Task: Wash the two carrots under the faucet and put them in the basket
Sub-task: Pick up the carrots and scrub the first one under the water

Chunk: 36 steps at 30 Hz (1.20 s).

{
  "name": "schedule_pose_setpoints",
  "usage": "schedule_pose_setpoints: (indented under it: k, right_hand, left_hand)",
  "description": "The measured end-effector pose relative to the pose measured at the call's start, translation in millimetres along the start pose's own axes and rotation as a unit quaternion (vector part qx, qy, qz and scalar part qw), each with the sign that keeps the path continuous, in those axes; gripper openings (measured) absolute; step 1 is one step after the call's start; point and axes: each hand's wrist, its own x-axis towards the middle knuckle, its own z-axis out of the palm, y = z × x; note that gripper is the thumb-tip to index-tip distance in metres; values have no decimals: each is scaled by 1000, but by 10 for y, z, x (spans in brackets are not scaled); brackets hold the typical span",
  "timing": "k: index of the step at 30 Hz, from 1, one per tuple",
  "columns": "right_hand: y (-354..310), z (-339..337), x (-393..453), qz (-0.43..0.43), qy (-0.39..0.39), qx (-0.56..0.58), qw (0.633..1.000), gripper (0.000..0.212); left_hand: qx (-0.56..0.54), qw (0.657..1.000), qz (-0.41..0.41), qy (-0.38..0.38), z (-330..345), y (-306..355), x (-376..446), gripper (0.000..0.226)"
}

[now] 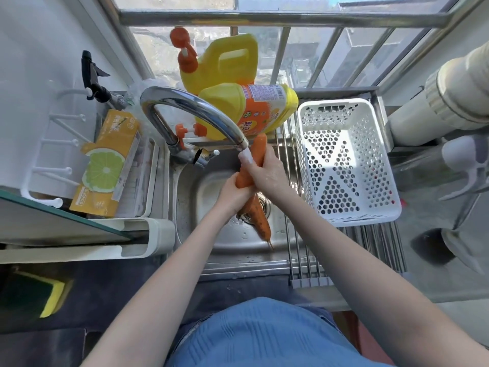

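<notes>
Your right hand (267, 172) and left hand (234, 193) both wrap around one smooth orange carrot (251, 161), gripping it at the mouth of the curved chrome faucet (193, 107), where a white stream of water (246, 157) strikes its skin. Your right hand holds the upper half, your left the lower end, and the carrot stands tilted with its blunt top toward the window. Two carrots are in view: the second, a duller, earth-streaked tapered carrot (260, 221), lies in the stainless steel sink (227, 245) below your hands, its thin tip pointing toward you, beside the round drain. Just to the right of the basin, one white perforated plastic basket (346, 165), rectangular with round holes, rests on a roll-up rack of metal rods (299, 255) and holds no carrot. Behind the faucet stand two yellow plastic detergent jugs with orange pumps, one upright (227, 60), one lying on its side (251, 109). At the left, one orange carton printed with a lime slice (105, 165) lies in a white tray, and one yellow-and-green sponge (39, 295) sits on the dark counter.
</notes>
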Motion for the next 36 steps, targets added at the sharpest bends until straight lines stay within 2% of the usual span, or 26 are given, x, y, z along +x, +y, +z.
schedule_pose_setpoints:
  k: [2,4,5,7,10,12,14,16,20,24,27,29,32,36]
  right_hand:
    - [-61,40,33,18,8,8,1000,51]
    - [-95,80,81,28,17,25,999,59]
    - [-115,91,91,29,21,31,999,64]
    - [-134,96,130,43,15,94,995,72]
    - [-84,66,213,111,-37,223,968,62]
    - [9,87,172,130,-65,210,967,50]
    - [127,157,137,111,-83,122,983,37]
    - [105,175,50,94,-97,64,989,33]
    - [147,200,-24,76,-67,61,993,36]
    - [293,247,-88,92,-59,94,990,37]
    - [328,265,-143,99,-69,111,986,39]
    - [344,272,-164,109,-69,129,983,38]
    - [346,251,-178,146,-42,186,971,36]
    - [363,264,-139,181,-18,201,963,42]
  left_hand:
    - [38,999,9,11,6,-4,2,30]
    - [83,996,16,24,12,3,6,48]
    - [65,997,13,28,16,8,4,53]
    - [-32,999,-8,13,31,25,1,46]
    - [-142,988,-46,-33,25,10,24,35]
    - [-236,967,-76,-52,29,20,37,37]
    - [-299,948,-99,-46,29,6,82,37]
    - [-300,948,-108,-23,27,-34,117,39]
    - [-233,965,-118,37,48,-79,166,44]
    - [-178,978,-101,23,100,-49,175,40]
    - [-158,980,-116,26,91,-117,216,48]
    - [-178,972,-147,37,80,-138,229,55]
    - [-284,937,-203,33,67,-73,256,46]
    - [-288,936,-203,26,139,36,301,48]
